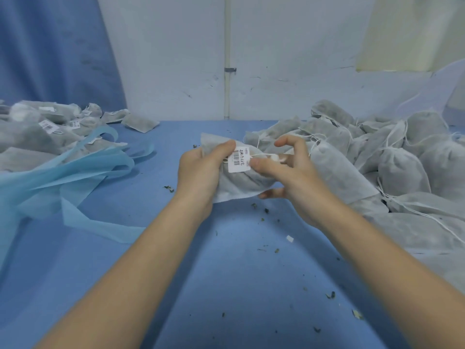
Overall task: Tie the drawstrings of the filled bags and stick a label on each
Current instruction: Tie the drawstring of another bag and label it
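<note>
Both my forearms reach over the blue table (226, 273). My left hand (201, 170) grips a filled drawstring bag (239, 185) held just above it, while my right hand (289, 177) presses its index finger on the barcode label (239, 159) and supports the bag beneath. Untied bags (377, 159) pile right, labelled bags (50, 127) left.

Labelled bag above the blue table

We see a filled white non-woven bag (236, 182) lying on its side just above the blue table (226, 260), a white barcode label (238, 159) on its upper face, its drawstring (261, 155) trailing right toward the heap of unlabelled bags (377, 157) on that table's right side.
</note>
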Demonstrator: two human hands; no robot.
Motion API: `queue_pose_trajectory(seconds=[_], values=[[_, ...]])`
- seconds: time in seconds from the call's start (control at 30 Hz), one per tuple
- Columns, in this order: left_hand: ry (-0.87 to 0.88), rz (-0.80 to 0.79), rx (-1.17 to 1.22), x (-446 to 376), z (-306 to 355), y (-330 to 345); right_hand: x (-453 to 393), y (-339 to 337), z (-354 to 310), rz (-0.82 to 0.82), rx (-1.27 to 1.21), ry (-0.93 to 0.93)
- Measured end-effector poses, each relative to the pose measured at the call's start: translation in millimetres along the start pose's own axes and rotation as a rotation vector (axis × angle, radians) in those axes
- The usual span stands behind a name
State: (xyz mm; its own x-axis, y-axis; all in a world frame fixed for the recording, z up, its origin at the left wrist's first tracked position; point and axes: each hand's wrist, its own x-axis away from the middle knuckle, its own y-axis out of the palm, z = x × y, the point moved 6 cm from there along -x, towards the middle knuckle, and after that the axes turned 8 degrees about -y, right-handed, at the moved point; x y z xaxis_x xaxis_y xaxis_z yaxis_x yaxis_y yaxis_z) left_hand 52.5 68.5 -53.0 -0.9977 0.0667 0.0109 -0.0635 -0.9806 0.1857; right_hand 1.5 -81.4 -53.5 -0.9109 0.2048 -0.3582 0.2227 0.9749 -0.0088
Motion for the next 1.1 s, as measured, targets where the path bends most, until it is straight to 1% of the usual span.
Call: queue_pose_trajectory(seconds=[0.07,0.13,0.2,0.27,0.3,0.33,0.37,0.4,0.43,0.47,0.53,0.6,0.67,0.77,0.83,0.97,1.1], values=[[-0.007,0.076,0.031,-2,1,-7,-5,8,0,0.011,-0.026,0.017],[-0.02,0.152,0.069,-5,3,-16,-12,19,-1,0.022,0.024,0.028],[-0.04,0.191,0.147,-6,4,-22,-20,28,-3,0.091,0.068,0.03],[-0.114,0.194,0.316,-7,2,-28,-31,40,-6,0.196,0.02,0.016],[-0.153,0.18,0.437,-6,0,-30,-36,50,-9,0.214,-0.054,0.022],[-0.176,0.163,0.568,-5,-1,-32,-43,66,-13,0.18,-0.164,0.04],[-0.178,0.166,0.663,-5,-1,-34,-49,87,-18,0.105,-0.278,0.074],[-0.172,0.191,0.708,-4,-2,-37,-53,108,-23,0.014,-0.359,0.119],[-0.148,0.219,0.708,-4,-1,-40,-55,127,-26,-0.058,-0.374,0.161],[-0.113,0.233,0.685,-4,1,-42,-57,141,-27,-0.093,-0.356,0.179],[-0.055,0.239,0.58,-4,5,-42,-60,155,-26,-0.089,-0.328,0.173],[-0.008,0.229,0.377,-7,8,-39,-58,151,-22,-0.045,-0.289,0.173],[-0.013,0.23,0.214,-8,8,-33,-53,139,-19,-0.029,-0.245,0.207],[-0.004,0.145,0.045,-5,3,-10,-45,106,-14,-0.032,-0.205,0.232],[0.019,0.074,-0.074,-1,-3,11,-40,77,-13,-0.014,-0.175,0.205],[0.055,-0.076,-0.447,1,-18,62,-31,14,-13,0.128,-0.036,0.086],[0.06,-0.21,-0.661,-1,-38,118,-22,-43,-8,0.248,0.227,0.027]])
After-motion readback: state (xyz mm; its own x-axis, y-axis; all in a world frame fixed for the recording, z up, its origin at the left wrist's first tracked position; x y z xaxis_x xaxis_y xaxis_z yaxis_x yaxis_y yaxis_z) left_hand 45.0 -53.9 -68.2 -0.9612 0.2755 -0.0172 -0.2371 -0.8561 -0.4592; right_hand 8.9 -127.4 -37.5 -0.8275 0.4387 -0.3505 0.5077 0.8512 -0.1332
